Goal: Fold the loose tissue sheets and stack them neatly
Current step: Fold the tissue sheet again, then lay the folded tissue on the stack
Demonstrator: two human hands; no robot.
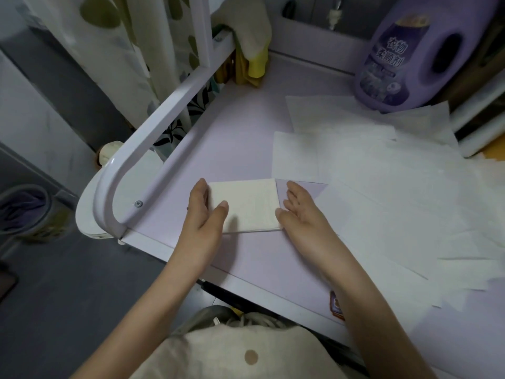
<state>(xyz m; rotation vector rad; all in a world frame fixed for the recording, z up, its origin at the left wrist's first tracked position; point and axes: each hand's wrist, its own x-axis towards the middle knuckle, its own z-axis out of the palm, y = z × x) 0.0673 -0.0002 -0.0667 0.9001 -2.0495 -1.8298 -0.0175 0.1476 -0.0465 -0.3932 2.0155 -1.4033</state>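
A small stack of folded white tissues lies on the pale purple table near its front left corner. My left hand rests against the stack's left edge with straight fingers, its thumb lying on top. Against the stack's right edge sits my right hand, fingers straight and relaxed. Several loose unfolded tissue sheets overlap in a spread across the right half of the table.
A purple softener bottle stands at the back right, on the sheets' far edge. A white metal rail runs along the table's left side. A cream cloth and a yellow item hang at the back corner. A bucket sits on the floor, left.
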